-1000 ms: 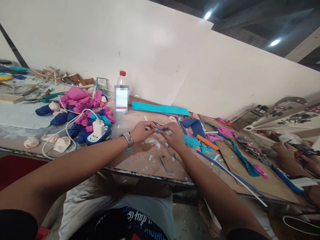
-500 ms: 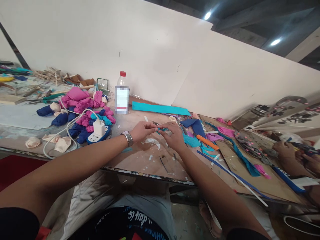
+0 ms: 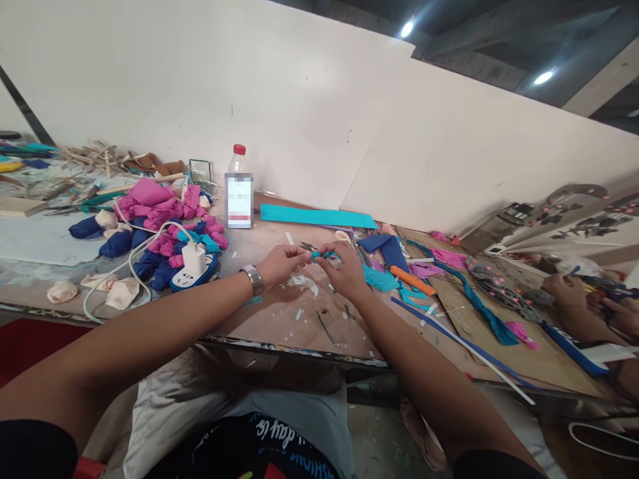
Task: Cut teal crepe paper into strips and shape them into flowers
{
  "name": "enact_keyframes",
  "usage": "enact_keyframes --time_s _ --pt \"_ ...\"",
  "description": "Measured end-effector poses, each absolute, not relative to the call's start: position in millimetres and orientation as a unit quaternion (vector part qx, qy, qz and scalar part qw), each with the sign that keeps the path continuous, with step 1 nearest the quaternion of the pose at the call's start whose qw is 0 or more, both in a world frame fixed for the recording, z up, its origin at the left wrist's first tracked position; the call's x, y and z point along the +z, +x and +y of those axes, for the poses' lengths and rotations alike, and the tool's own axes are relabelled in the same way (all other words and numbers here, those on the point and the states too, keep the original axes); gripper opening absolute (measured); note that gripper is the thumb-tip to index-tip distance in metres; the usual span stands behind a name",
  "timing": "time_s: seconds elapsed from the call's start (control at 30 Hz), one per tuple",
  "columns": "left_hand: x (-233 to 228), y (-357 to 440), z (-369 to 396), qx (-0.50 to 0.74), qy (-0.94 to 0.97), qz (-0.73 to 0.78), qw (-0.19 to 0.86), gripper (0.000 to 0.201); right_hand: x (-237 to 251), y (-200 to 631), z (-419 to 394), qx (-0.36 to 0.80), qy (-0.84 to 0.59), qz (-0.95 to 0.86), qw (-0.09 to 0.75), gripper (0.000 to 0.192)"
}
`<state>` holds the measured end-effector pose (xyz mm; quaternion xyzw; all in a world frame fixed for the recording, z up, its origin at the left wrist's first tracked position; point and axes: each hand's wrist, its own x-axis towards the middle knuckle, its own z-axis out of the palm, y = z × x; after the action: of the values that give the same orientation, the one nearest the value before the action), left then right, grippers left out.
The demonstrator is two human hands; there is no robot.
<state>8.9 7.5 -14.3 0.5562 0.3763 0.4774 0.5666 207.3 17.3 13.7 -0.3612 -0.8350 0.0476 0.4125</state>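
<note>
Head view: the left hand (image 3: 282,261) and right hand (image 3: 344,269) meet fingertip to fingertip above the surface (image 3: 279,313), both pinched on a small teal strip (image 3: 323,255). It runs sideways, spanning the two hands (equally near each), with scraps just right.

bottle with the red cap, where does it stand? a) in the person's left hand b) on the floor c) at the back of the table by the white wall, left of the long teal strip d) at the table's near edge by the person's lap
c: the bottle stands upright at the back of the table by the white wall, just left of the long teal strip, apart from both hands.
</note>
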Motion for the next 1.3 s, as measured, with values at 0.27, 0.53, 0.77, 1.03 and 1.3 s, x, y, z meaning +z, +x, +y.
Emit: enact_keyframes --time_s 0.27,0.53,0.77,1.03,1.3 --pt "-15.5 8.1 10.7 0.469 0.546 0.356 0.595 0.049 15.1 206.2 15.1 0.059 -0.369 -0.833 0.408 0.015" --pt "-10.7 9.5 6.2 0.471 0.545 0.352 0.598 0.050 15.2 206.6 16.2 0.053 -0.367 -0.832 0.413 0.015" --pt "-11.4 8.6 7.5 0.468 0.540 0.364 0.597 0.043 13.7 206.8 15.9 0.057 -0.368 -0.834 0.407 0.016" --pt "-13.0 9.5 8.3 0.466 0.556 0.346 0.595 0.049 12.4 207.1 16.8 0.064 -0.364 -0.832 0.414 0.017" --pt "-18.7 7.5 10.0 0.484 0.612 0.397 0.483 0.029 13.6 209.2 19.3 0.044 -0.368 -0.835 0.407 0.016"
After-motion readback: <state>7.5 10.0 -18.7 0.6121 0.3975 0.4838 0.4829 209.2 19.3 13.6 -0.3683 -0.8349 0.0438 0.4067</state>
